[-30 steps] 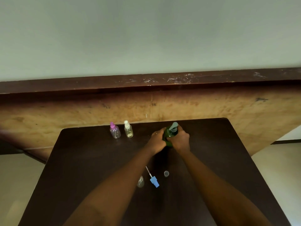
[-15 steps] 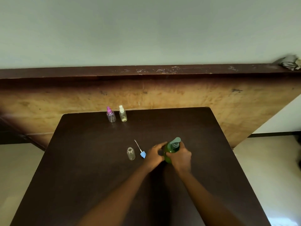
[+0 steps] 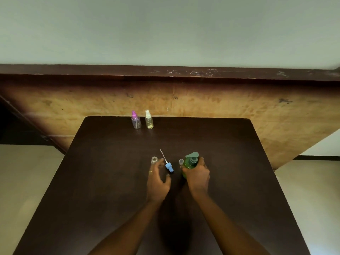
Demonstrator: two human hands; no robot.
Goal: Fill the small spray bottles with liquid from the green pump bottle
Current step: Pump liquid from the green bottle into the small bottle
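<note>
Step in hand: staging a refill. Right hand [image 3: 197, 176] grips green pump bottle [image 3: 189, 163], upright mid-desk. Left hand [image 3: 158, 179], fingers spread and empty, reaches toward uncapped clear bottle [image 3: 154, 160]. Blue sprayer head [image 3: 169, 167] with thin dip tube lies between. Next probably: bring clear bottle's narrow mouth under pump spout. Glossy dark desk [image 3: 110, 181].

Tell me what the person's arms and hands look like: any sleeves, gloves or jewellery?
Both forearms are bare: no sleeves, gloves or wristwatch show. The left hand wears a thin ring on one finger. The right hand shows no ring or band on the parts in view. No markings are visible on either arm; the picture is too soft for finer detail.
</note>
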